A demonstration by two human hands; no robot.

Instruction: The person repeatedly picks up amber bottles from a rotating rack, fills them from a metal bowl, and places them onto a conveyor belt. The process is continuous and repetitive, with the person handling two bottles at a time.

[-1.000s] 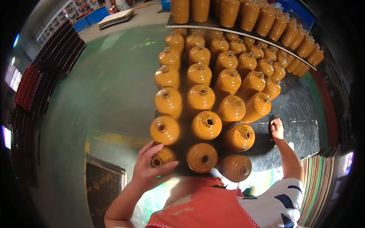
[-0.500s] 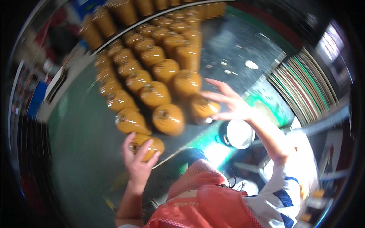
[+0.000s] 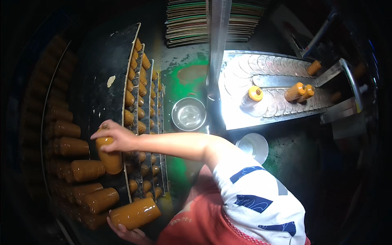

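Observation:
My right hand [image 3: 111, 136] is closed around the upper part of a glossy brown glazed bottle [image 3: 111, 160] at the table's near end. At the lower edge, my left hand [image 3: 126, 233] has its fingers round another brown bottle [image 3: 135, 214], which lies tilted across it. To the left, rows of similar bottles [image 3: 87, 170] crowd the dark tabletop [image 3: 102, 61]. Because my hand covers it, the top of the right-hand bottle is partly hidden.
Shelves of brown bottles [image 3: 129, 98] run below the table's edge. Two metal basins [image 3: 188, 114] [image 3: 253, 148] stand on the floor. At the right, a brightly lit conveyor of overlapping plates [image 3: 277, 102] carries several bottles [image 3: 295, 92]. Behind a metal post [image 3: 218, 49] lie stacked boards [image 3: 185, 24].
The view has swung right, bringing the conveyor into sight. My right hand, earlier spread beside a bottle, now grips one. My left hand's bottle appears nearer to me and tilted.

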